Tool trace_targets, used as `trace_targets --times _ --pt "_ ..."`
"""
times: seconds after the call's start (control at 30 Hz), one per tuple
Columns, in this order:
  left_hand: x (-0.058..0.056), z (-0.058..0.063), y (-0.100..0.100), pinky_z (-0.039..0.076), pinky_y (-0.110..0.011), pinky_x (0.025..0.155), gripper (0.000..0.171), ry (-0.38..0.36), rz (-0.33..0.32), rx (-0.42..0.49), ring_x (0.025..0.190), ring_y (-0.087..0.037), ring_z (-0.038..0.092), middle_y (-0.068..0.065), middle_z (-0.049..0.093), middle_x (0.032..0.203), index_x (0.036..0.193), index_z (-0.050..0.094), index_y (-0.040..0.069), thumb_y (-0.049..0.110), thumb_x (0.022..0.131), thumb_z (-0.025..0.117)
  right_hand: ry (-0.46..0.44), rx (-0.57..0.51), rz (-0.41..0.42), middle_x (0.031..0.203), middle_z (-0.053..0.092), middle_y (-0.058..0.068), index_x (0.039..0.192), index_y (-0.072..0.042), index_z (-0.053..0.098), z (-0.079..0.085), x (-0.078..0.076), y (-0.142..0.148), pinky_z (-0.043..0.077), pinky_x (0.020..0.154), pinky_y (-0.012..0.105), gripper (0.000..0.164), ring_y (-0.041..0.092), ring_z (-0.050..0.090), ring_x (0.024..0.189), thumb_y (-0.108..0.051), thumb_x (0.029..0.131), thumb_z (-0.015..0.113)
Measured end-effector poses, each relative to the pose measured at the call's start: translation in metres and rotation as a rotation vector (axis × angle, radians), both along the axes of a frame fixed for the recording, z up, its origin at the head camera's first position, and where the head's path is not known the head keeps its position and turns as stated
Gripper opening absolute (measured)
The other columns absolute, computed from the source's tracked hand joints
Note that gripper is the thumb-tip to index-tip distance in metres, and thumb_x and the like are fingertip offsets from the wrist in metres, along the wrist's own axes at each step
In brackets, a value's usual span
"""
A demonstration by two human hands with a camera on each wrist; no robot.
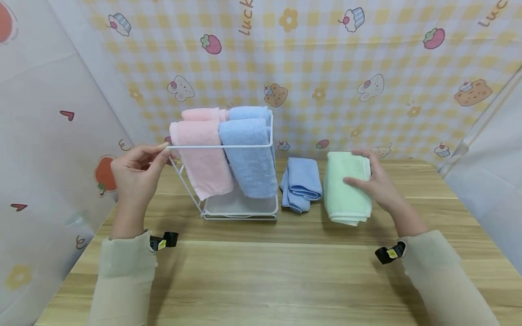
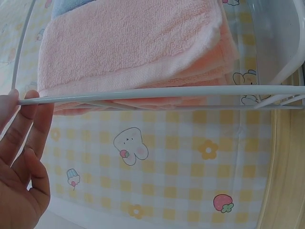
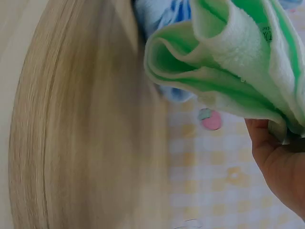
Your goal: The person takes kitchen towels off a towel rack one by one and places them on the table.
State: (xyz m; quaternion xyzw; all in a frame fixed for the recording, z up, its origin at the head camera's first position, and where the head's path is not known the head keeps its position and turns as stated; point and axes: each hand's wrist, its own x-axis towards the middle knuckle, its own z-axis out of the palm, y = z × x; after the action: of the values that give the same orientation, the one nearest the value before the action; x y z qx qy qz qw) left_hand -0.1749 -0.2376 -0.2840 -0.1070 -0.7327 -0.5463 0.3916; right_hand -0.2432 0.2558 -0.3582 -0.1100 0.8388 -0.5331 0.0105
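Observation:
My left hand [image 1: 136, 170] pinches the upper left corner of a white wire rack [image 1: 244, 146]; in the left wrist view its fingertips [image 2: 31, 98] meet at the end of the rail. Two pink towels [image 1: 204, 158] and two blue towels [image 1: 249, 158] hang folded over the rack, side by side in a front and a back row. My right hand [image 1: 377, 183] grips a folded light green towel [image 1: 346, 188], thumb on the near face, other fingers mostly hidden behind. The right wrist view shows the green towel's folded layers [image 3: 224, 62] fanned out.
A folded blue cloth [image 1: 302, 181] lies on the wooden table [image 1: 261, 280] between the rack and the green towel. The rack has a white tray [image 1: 240, 203] at its base. Behind stands a yellow checked curtain [image 1: 310, 59]; a pale sheet [image 1: 45, 136] hangs at left.

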Motion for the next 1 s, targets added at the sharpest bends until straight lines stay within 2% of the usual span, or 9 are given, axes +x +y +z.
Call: trace_targets --times 0.13,0.23,0.33,0.5,0.7,0.87,0.93,1.0 --pt "0.000 0.001 0.000 0.046 -0.012 0.052 0.016 -0.001 0.004 -0.010 0.064 -0.003 0.069 0.012 0.075 0.078 0.096 0.073 -0.013 0.001 0.086 0.074 -0.110 -0.033 0.048 0.133 0.039 0.014 0.155 -0.020 0.019 -0.010 -0.018 0.003 0.060 0.072 0.039 0.083 0.019 0.055 0.101 -0.016 0.092 0.072" --pt "0.000 0.001 0.000 0.045 -0.012 0.052 0.018 -0.004 0.009 -0.024 0.065 -0.002 0.069 0.010 0.076 0.079 0.096 0.073 -0.011 0.004 0.086 0.075 -0.157 -0.059 0.068 0.132 0.039 0.012 0.155 -0.017 0.017 -0.017 -0.031 0.004 0.060 0.075 0.039 0.084 0.018 0.055 0.103 -0.015 0.092 0.072" --pt "0.000 0.001 0.000 0.046 -0.012 0.052 0.020 -0.004 0.006 -0.023 0.065 -0.002 0.069 0.006 0.076 0.079 0.095 0.073 -0.011 0.007 0.086 0.076 -0.173 -0.063 0.097 0.133 0.040 0.014 0.156 -0.015 0.017 -0.023 -0.041 0.003 0.059 0.077 0.038 0.084 0.019 0.053 0.106 -0.012 0.092 0.071" --pt "0.001 0.001 0.001 0.046 -0.012 0.052 0.020 0.005 0.000 -0.017 0.065 -0.003 0.069 0.005 0.076 0.080 0.094 0.073 -0.012 0.006 0.086 0.076 -0.145 0.004 0.117 0.137 0.039 0.023 0.157 -0.013 0.018 -0.032 -0.054 0.000 0.058 0.074 0.037 0.084 0.026 0.052 0.107 -0.012 0.091 0.072" --pt "0.001 0.001 0.001 0.045 -0.012 0.052 0.018 0.020 -0.012 -0.013 0.065 -0.003 0.069 0.007 0.076 0.080 0.094 0.072 -0.014 0.002 0.086 0.075 -0.131 0.066 0.092 0.146 0.035 0.027 0.158 -0.016 0.018 -0.039 -0.061 0.000 0.056 0.074 0.034 0.086 0.037 0.049 0.118 -0.013 0.092 0.071" --pt "0.000 0.000 0.001 0.045 -0.011 0.052 0.017 0.028 -0.015 -0.011 0.065 -0.003 0.069 0.009 0.076 0.079 0.094 0.072 -0.014 0.001 0.086 0.074 -0.137 0.100 0.085 0.149 0.032 0.027 0.158 -0.017 0.016 -0.043 -0.063 0.001 0.054 0.077 0.032 0.086 0.039 0.047 0.121 -0.013 0.092 0.070" --pt "0.000 0.000 0.001 0.045 -0.011 0.051 0.018 0.034 -0.025 -0.003 0.065 -0.003 0.070 0.006 0.076 0.079 0.094 0.071 -0.015 0.001 0.086 0.075 -0.133 0.122 0.093 0.149 0.033 0.027 0.158 -0.015 0.017 -0.044 -0.063 0.001 0.052 0.082 0.035 0.085 0.040 0.047 0.121 -0.013 0.092 0.070" --pt "0.000 -0.001 0.001 0.046 -0.011 0.052 0.019 0.037 -0.031 -0.001 0.065 -0.003 0.070 0.004 0.077 0.080 0.094 0.071 -0.015 0.002 0.086 0.075 -0.131 0.143 0.106 0.149 0.032 0.028 0.157 -0.012 0.017 -0.044 -0.062 0.000 0.050 0.091 0.043 0.084 0.043 0.045 0.124 -0.013 0.092 0.070"
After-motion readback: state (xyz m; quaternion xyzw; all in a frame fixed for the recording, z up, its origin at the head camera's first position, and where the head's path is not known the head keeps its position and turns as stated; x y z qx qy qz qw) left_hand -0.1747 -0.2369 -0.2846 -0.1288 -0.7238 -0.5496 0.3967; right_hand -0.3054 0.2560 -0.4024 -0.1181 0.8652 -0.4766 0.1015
